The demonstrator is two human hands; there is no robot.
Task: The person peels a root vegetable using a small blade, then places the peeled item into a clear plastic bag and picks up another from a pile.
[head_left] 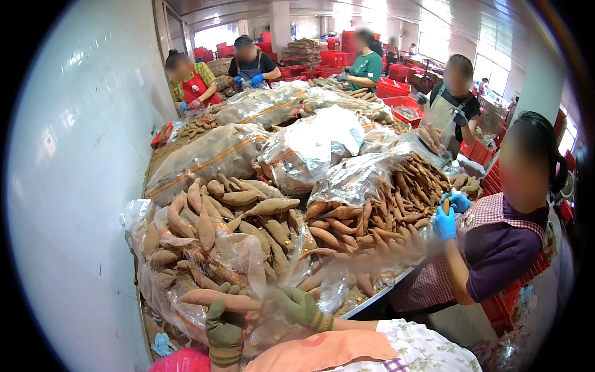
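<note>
Stretching away from both hands, the long tabletop (378, 292) carries a great heap of sweet potatoes (347, 226), piled high so that people on every side can reach them. Beyond the heap, farther from the hands, lie big clear plastic sacks (310, 146) stuffed with more potatoes, slumped on their sides. Just above the left hand, a torn sack (235, 257) spills its load toward the near edge, which puts the potatoes close to the picker.

To the right of the right hand stands a co-worker in a checked apron (489, 214), whose blue-gloved hands (447, 218) work at the far side of the heap. Other people stand at the far end.

The left hand (224, 328), in a green glove, is curled shut around a long pinkish sweet potato (220, 300), gripping it from below so that it lies level across the palm. The right hand (297, 307), gloved the same, sits just right of that potato's end; its fingers look bent into the crumpled plastic, though whether they pinch anything I cannot tell.
</note>
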